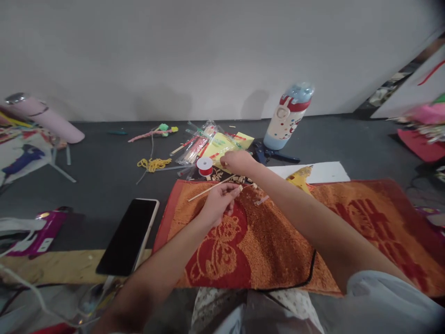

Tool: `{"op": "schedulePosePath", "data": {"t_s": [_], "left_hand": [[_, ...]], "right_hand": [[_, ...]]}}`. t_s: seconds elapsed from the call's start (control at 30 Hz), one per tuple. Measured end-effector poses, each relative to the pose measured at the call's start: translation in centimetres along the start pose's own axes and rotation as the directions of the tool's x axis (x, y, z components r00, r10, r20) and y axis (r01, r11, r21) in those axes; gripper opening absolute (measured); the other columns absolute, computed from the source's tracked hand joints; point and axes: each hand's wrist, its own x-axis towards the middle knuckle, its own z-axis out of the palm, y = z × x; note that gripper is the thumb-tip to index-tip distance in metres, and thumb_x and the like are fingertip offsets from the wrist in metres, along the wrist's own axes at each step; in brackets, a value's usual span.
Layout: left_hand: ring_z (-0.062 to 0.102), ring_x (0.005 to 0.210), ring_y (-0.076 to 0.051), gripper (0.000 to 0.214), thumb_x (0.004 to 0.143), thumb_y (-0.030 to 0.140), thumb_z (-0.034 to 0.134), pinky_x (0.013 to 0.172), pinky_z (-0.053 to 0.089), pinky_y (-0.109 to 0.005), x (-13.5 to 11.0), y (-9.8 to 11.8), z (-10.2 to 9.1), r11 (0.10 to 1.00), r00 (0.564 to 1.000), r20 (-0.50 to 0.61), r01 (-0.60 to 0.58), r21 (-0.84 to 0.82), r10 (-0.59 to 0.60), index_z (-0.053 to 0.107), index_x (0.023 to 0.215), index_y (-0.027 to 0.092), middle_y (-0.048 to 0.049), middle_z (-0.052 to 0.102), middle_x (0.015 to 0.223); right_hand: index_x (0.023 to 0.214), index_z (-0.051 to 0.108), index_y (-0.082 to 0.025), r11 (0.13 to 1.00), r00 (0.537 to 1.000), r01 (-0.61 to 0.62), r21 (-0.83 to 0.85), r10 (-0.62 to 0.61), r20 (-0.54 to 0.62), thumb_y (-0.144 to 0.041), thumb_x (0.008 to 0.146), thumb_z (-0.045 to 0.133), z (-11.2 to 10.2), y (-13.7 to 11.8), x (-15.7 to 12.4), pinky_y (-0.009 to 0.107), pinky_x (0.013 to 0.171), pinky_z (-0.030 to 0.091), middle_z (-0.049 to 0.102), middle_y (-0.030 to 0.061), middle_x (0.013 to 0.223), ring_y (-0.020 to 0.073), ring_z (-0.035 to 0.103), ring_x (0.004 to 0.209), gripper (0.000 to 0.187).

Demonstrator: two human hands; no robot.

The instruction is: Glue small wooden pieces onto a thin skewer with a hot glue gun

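Note:
My left hand is closed in a pinch on a thin wooden stick with a small wooden bead at its right end, held over the orange and red towel. My right hand reaches farther out with its fingers curled over a scatter of small wooden beads at the towel's far edge. Whether it holds a bead is hidden. A red ribbon spool stands just left of that hand.
A black phone lies left of the towel. A spotted water bottle stands behind, by a yellow glue gun and white paper. Plastic packets, yellow yarn, a pink flask and a blue glue gun lie around.

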Motion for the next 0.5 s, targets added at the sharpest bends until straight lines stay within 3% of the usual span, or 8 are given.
{"op": "schedulePosePath", "data": {"t_s": [0.17,0.33,0.5], "left_hand": [[0.034,0.036,-0.003,0.03,0.069,0.033,0.075,0.029,0.025,-0.016,0.0,0.0,0.0,1.0,1.0,-0.008,0.007,0.01,-0.007,0.061,0.087,0.014,0.0064,0.05,0.059],[0.035,0.037,-0.002,0.035,0.067,0.038,0.077,0.03,0.026,-0.016,0.0,0.1,-0.3,1.0,1.0,0.002,-0.002,0.018,0.002,0.062,0.088,0.014,0.0063,0.051,0.06],[0.036,0.036,-0.003,0.036,0.064,0.038,0.079,0.03,0.027,-0.016,0.1,0.0,-0.4,1.0,1.0,0.002,-0.015,-0.02,0.015,0.062,0.086,0.014,0.0076,0.048,0.057]], "right_hand": [[0.114,0.063,-0.02,1.0,0.999,-0.016,-0.002,0.016,-0.029,-0.026,0.091,0.046,0.3,0.0,0.5,0.031,0.075,0.046,0.068,0.0123,0.117,0.0257,0.064,0.102,0.029],[0.103,0.068,-0.017,1.0,1.0,-0.016,0.008,0.016,-0.003,-0.02,0.089,0.047,0.7,-0.1,1.1,0.029,0.075,0.045,0.07,0.0136,0.11,0.0237,0.065,0.097,0.025],[0.099,0.067,-0.011,0.995,0.998,0.008,0.102,-0.002,-0.058,-0.016,0.088,0.045,0.6,0.4,0.2,0.028,0.075,0.042,0.069,0.017,0.108,0.0225,0.064,0.095,0.025]]}}
